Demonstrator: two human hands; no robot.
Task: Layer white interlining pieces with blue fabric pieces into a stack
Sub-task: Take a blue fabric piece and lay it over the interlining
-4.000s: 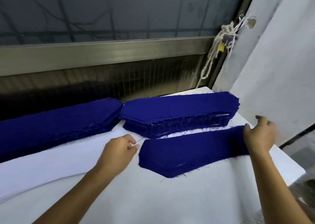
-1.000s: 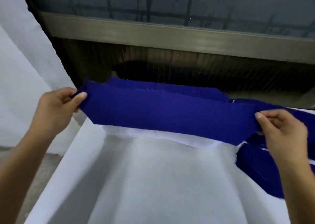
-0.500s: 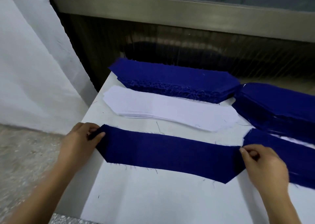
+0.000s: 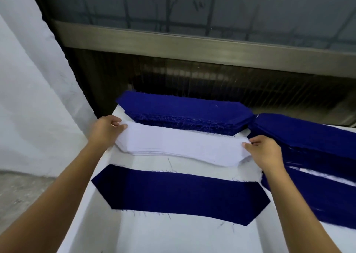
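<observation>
Both hands are at the interlining pile (image 4: 148, 153), which lies across the middle of the white table (image 4: 173, 237).

Left hand (image 4: 107, 131): clamped on the left tip of the top white interlining piece (image 4: 179, 143), thumb on top. The fingers beneath are hidden.

Right hand (image 4: 264, 150): pinching the right tip of the same piece, thumb and fingertips closed on its edge.

In my judgement, a hold at both ends keeps the long, limp piece taut and flat when lifted, and lets one layer peel off the pile.

One blue fabric piece (image 4: 179, 193) lies flat and alone just in front of the pile, nearest the person. It appears to be the base that will receive the interlining; its pointed ends match the white shape.

A thick blue fabric stack (image 4: 185, 114) sits behind the pile, touching its far edge. A second blue stack (image 4: 308, 135) lies at the right, within reach as supply.

Risk: two white layers lifting together.
</observation>
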